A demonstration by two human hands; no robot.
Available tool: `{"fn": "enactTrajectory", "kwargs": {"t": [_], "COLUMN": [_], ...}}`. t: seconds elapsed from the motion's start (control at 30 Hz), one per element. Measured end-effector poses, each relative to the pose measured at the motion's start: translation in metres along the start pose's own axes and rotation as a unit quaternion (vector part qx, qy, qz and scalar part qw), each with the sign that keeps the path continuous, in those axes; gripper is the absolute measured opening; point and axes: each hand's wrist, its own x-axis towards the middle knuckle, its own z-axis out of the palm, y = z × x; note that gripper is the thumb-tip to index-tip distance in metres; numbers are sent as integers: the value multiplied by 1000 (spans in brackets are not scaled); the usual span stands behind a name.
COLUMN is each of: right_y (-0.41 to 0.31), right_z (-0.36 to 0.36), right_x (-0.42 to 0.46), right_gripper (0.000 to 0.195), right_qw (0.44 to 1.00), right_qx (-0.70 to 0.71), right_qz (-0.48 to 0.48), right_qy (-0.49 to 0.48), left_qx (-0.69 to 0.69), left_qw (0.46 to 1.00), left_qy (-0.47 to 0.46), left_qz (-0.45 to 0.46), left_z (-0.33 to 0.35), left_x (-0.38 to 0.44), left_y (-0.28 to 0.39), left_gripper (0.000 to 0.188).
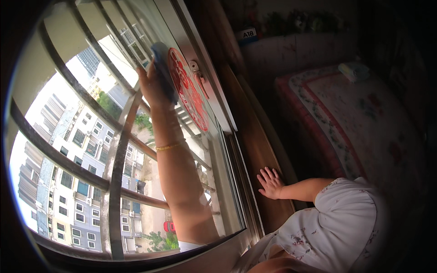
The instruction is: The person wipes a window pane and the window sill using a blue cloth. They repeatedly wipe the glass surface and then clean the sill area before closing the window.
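Note:
My left hand [149, 85], on an arm with a gold-coloured bracelet [167, 147], grips a blue cloth [164, 70]. The arm reaches outside and shows through the glass pane [216, 170] of a window. The cloth lies at the pane, right beside a round red window decoration [187, 89]; part of it is hidden behind the hand. Palm down with fingers spread, my right hand [270, 184] rests on a brown wooden sill [254, 150] and holds nothing.
Metal security bars [112, 191] stand outside, beyond my left arm. The window frame [213, 85] carries a metal handle [199, 79]. Inside the dark room is a bed with a floral cover [327, 112], a folded cloth item [354, 71] on it. Buildings [85, 201] lie far below.

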Motion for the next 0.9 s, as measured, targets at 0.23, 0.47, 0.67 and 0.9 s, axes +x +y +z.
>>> {"fn": "enactTrajectory", "kwargs": {"t": [0.23, 0.47, 0.67, 0.9], "right_y": [1, 4, 3, -4], "right_z": [2, -2, 2, -5], "right_x": [4, 1, 0, 5], "right_gripper": [68, 67, 68, 68], "right_qw": [1000, 1000, 1000, 1000], "right_qx": [-1, -2, -9, 1], "right_qz": [-4, 13, 4, -22], "right_qy": [14, -1, 2, 13], "left_qx": [54, 102, 259, 227], "left_qw": [974, 933, 929, 873], "left_qy": [-94, -19, 149, 384], "left_qz": [197, 345, 217, -199], "left_z": [99, 153, 64, -101], "left_x": [-6, -28, -27, -109], "left_y": [53, 55, 0, -120], "left_gripper": [80, 62, 64, 45]}}
